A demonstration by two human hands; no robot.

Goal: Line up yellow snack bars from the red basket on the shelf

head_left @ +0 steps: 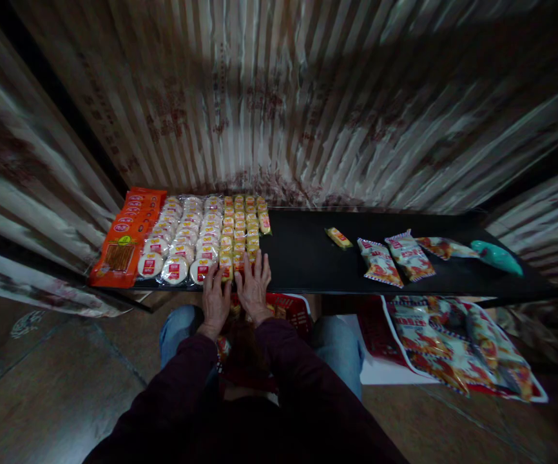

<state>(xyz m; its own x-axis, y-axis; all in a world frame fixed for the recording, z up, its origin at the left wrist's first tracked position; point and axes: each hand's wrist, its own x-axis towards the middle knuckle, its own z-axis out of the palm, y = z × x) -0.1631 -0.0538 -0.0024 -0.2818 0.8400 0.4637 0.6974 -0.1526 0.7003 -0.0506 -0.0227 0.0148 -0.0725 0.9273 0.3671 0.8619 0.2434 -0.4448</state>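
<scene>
Dark sleeves (303,364); left hand (216,303) and right hand (254,290) touch yellow packets (239,222) (grip outstretched, hold unclear).

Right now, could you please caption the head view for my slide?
Left hand and right hand at the near edge of small yellow packets, beside round white packets on a black shelf.
</scene>
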